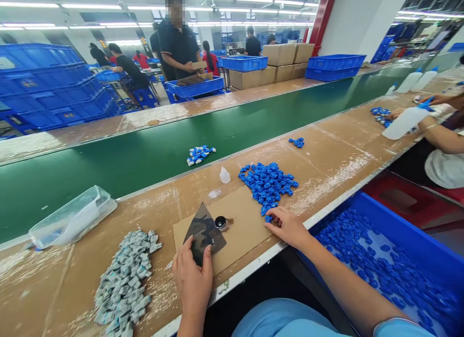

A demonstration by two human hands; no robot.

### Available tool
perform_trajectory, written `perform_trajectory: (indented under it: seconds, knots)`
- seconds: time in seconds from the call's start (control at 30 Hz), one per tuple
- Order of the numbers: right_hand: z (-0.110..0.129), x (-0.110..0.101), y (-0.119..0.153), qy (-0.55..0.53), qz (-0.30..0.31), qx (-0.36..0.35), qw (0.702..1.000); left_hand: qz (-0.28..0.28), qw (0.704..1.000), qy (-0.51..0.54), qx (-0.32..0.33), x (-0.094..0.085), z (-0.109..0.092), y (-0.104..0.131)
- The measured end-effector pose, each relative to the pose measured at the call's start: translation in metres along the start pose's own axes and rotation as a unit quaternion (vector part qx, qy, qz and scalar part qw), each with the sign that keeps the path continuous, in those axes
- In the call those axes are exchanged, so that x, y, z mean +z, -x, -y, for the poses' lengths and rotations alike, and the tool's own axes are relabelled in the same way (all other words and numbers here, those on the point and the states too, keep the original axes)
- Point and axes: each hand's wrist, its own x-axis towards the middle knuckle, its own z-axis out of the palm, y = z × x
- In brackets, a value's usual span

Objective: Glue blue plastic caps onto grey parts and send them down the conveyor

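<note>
My left hand (194, 269) holds a dark, thin, pointed sheet (205, 230) between thumb and fingers, over a flat piece of cardboard (246, 221). Just right of the sheet sits a small round black cup (220, 223) with a brown stain beside it. My right hand (288, 226) pinches a small blue piece (268, 218) at the near end of a pile of blue pieces (268, 182). A pile of grey-white pieces (126, 279) lies left of my left hand.
A clear plastic container (72, 221) lies at the left. A small white bottle (224, 175) stands behind the cardboard. Blue-and-white pieces (199, 154) rest on the green belt (152, 153). A blue bin (391, 259) is at lower right. Another person's hands and a large bottle (404, 123) are at right.
</note>
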Motion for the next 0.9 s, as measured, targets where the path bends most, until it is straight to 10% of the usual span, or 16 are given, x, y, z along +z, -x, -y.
perform_trajectory:
  seconds: [0.27, 0.53, 0.9]
  knots:
    - [-0.056, -0.036, -0.062, -0.165, -0.213, 0.076, 0.96, 0.001, 1.0, -0.017, 0.011, 0.001, 0.0, 0.002]
    - [-0.107, -0.059, -0.156, -0.255, -0.159, 0.106, 0.948, 0.004, 1.0, -0.022, 0.021, 0.008, 0.012, -0.002]
    - [-0.099, -0.025, -0.153, -0.28, -0.059, 0.07, 0.956, 0.015, 0.996, -0.07, 0.054, 0.006, 0.017, -0.006]
